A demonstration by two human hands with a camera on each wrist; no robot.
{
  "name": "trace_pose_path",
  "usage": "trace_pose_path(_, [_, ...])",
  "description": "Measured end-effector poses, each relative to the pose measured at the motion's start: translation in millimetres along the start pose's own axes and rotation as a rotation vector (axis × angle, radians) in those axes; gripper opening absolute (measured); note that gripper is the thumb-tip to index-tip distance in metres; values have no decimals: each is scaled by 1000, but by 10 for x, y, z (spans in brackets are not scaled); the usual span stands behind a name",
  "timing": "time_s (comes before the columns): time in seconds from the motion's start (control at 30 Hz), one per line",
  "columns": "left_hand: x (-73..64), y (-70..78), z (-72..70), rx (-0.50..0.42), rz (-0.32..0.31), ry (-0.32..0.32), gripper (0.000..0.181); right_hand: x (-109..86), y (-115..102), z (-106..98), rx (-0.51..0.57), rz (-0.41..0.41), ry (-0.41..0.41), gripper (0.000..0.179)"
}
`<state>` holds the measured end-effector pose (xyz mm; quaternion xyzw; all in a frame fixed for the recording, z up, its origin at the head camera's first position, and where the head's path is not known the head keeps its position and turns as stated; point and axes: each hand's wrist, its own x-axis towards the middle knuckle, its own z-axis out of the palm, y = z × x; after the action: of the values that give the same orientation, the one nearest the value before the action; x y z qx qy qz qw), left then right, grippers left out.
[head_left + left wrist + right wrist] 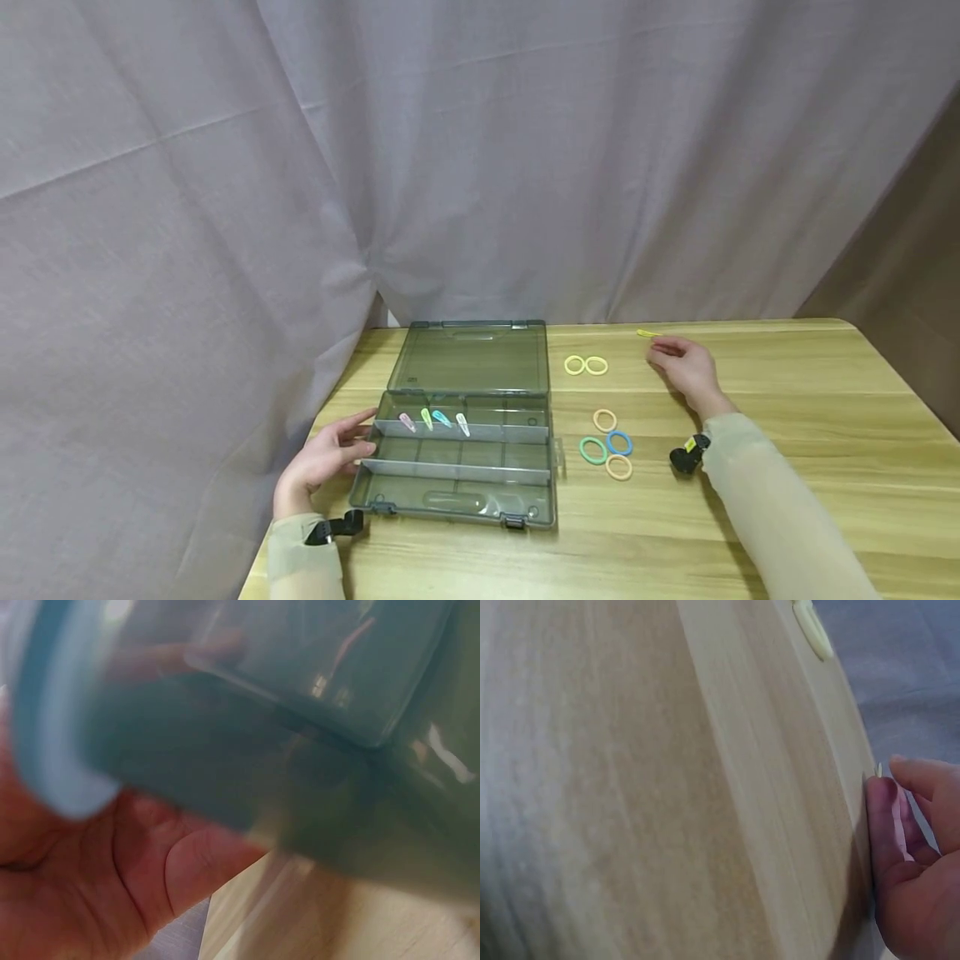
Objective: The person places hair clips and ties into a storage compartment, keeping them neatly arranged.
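Note:
A grey see-through compartment box (491,500) lies with its lid (480,358) folded back. My left hand (318,462) rests against its left side, fingers spread and thumb at the rim; the left wrist view shows the palm (135,877) beside the box wall (225,757). Pink (407,422), yellow-green (427,418), blue (442,418) and white (462,424) snap hair clips stand in a row along the rear divider. Near the table's back edge, my right hand (688,371) pinches a thin yellow hair clip (645,333) by one end between thumb and fingertips.
Two yellow hair ties (574,365) lie right of the lid. Nearer the front are a green tie (583,454), a blue tie (628,446) and two orange ones (619,477). A grey curtain (495,167) hangs behind the wooden table (810,433).

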<state>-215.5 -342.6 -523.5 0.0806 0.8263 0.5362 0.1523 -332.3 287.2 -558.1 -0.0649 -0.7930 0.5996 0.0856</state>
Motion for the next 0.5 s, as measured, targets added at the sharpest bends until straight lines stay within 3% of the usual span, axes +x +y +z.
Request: trace_pose_path(0.5, [6, -14, -6, -2, -2, 1, 71, 130, 21, -20, -217, -61, 29, 40])
